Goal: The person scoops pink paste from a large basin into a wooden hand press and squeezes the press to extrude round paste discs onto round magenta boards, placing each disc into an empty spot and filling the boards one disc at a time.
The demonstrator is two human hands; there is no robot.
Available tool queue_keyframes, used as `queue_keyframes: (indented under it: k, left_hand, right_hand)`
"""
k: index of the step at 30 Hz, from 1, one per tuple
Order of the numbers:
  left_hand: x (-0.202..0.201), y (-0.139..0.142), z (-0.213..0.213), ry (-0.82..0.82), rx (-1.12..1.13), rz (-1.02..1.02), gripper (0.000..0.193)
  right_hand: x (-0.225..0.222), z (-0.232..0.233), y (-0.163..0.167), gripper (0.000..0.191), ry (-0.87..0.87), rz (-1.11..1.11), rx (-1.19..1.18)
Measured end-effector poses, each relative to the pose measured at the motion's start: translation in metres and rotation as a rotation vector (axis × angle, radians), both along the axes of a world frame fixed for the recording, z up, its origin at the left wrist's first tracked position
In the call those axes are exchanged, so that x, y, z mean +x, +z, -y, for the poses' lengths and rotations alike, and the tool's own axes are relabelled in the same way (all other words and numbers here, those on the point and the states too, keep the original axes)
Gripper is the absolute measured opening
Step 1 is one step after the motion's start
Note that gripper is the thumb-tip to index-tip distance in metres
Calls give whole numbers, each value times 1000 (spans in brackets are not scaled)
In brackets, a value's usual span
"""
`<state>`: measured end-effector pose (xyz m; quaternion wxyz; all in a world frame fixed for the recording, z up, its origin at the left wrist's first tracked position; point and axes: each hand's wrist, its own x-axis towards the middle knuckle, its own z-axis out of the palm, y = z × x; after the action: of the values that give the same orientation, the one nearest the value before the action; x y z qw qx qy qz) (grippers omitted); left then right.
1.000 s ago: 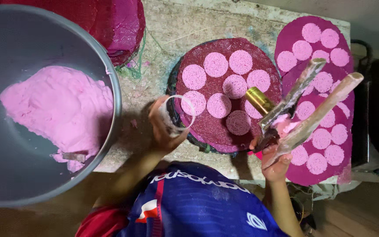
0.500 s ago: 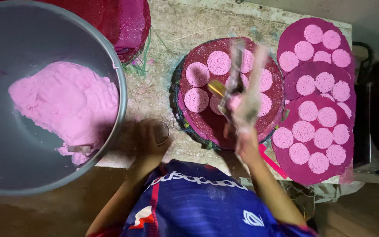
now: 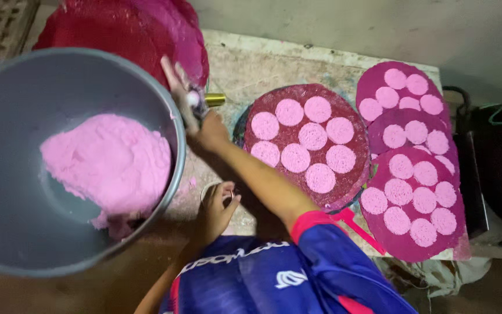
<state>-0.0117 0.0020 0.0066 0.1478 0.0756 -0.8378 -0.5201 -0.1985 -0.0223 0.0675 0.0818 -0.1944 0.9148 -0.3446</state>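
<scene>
A worn, stained table [image 3: 274, 64] fills the middle of the frame under a bare wall. The right hand [image 3: 201, 125], left of centre, grips a flat scraper-like tool [image 3: 182, 96] whose long axis runs up and slightly left, its tip over the rim of the grey basin [image 3: 176, 168] of pink dough [image 3: 108, 163]. A brass piece [image 3: 215, 99] sticks out rightward; its join is unclear. The left hand [image 3: 216, 209], lower centre, curls around a small ring mould [image 3: 210, 189], partly hidden. Bare tabletop lies between the basin and the round tray [image 3: 358, 174] of pink discs.
</scene>
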Motion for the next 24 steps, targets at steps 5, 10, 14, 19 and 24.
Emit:
queue_keyframes:
  k: [5, 10, 14, 19, 24]
  left_hand:
    - [-2, 1, 13, -26, -70, 117, 29]
    - [-31, 7, 26, -88, -180, -71, 26]
    - [-78, 11, 23, -32, -214, -72, 23]
    - [-133, 13, 10, 24, -483, -46, 20]
    - [-155, 26, -7, 62, -728, 150, 22]
  right_hand:
    - [13, 4, -8, 66, 164, -59, -48]
    - [-3, -125, -10, 41, -129, -201, -490]
    - [-28, -289, -2, 30, -482, -284, -311]
    - [-23, -387, -16, 21, -537, -279, 202]
    - [-15, -391, -23, 22, -564, -436, 244]
